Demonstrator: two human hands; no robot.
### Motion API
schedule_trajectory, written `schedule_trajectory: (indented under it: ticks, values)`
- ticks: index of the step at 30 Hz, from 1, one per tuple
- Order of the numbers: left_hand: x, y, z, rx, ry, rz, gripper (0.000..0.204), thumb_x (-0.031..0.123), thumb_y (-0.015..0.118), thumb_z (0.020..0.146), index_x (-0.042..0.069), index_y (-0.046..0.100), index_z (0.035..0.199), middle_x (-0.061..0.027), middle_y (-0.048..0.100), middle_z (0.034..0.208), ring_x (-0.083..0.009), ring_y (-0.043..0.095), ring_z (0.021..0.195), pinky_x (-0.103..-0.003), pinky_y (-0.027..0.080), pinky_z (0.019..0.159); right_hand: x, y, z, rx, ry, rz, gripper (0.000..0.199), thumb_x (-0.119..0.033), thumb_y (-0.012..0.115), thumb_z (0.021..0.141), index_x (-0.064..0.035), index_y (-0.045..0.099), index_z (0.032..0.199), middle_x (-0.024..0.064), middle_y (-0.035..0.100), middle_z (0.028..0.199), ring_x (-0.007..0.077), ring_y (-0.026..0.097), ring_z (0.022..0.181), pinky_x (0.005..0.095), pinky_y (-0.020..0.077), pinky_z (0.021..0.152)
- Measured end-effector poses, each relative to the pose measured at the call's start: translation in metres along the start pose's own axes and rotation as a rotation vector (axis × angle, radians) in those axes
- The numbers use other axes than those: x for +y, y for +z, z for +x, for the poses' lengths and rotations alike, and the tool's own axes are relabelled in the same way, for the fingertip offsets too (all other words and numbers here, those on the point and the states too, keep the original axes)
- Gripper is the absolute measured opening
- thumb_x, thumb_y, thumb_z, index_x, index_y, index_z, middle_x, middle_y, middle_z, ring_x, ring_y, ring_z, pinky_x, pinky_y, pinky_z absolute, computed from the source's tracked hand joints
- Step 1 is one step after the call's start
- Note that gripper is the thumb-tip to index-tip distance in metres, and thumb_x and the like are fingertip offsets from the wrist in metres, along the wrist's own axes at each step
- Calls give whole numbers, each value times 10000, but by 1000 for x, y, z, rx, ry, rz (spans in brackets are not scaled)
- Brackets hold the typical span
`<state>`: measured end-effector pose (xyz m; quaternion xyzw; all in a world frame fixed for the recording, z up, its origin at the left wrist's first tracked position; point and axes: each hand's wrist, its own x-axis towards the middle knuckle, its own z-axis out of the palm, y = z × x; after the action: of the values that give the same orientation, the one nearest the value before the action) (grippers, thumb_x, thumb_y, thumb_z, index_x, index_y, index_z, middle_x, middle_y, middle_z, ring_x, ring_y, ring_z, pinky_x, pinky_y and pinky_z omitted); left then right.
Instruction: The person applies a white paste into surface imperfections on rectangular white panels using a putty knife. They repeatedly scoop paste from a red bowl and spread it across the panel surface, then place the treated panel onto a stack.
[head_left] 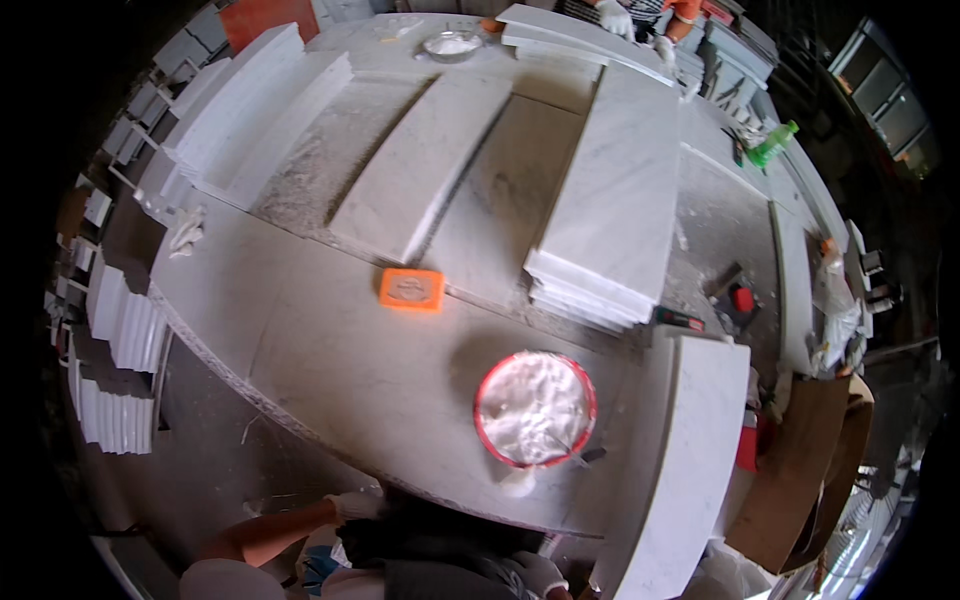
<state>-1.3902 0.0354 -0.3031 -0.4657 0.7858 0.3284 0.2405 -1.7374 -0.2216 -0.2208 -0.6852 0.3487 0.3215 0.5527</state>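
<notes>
Two: left hand (357, 506), right hand (541, 573), both by the table's (300, 330) near edge; finger opening and hold could not be told. One red-rimmed bowl (478, 410) stood nearby.

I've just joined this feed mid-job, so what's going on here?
The person's gloved left hand and gloved right hand are low, by the near edge of the stone worktable; whether they hold anything is unclear. Nearby sits a red-rimmed bowl of white paste, a dark-handled tool leaning over its rim. Beyond are an orange box and stacked pale stone slabs. Across the table, a co-worker's gloved hands are by more slabs.
</notes>
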Motion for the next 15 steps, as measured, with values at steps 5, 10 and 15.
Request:
schedule_trajectory:
  ticks: [5, 10, 15]
  values:
    - [9, -69, 1, -148, -220, -631, 276, 215, 518, 923, 15, 620, 1084, -202, 653, 1053, -336, 664, 953, -424, 536, 804, 20, 22, 13, 71, -40, -41, 425, -501, 525, 949, -154, 691, 1130, 143, 695, 1106, 366, 629, 1090, 444, 491, 927]
    - [22, -24, 9, 73, -517, -598, 259, 216, 513, 911, 6, 649, 977, -244, 691, 916, -417, 686, 835, -505, 542, 728, -10, 36, 4, 303, -66, -87, 388, -469, 567, 927, -135, 699, 1074, 159, 701, 1042, 379, 657, 988, 456, 517, 844]
    - [-12, 90, -4, 857, -750, -855, 274, 253, 507, 940, 35, 632, 1048, -255, 684, 912, -458, 661, 828, -520, 522, 739, -25, 47, -12, 527, -154, -121, 433, -461, 602, 904, -109, 667, 1149, 179, 697, 1088, 374, 660, 1008, 458, 519, 852]
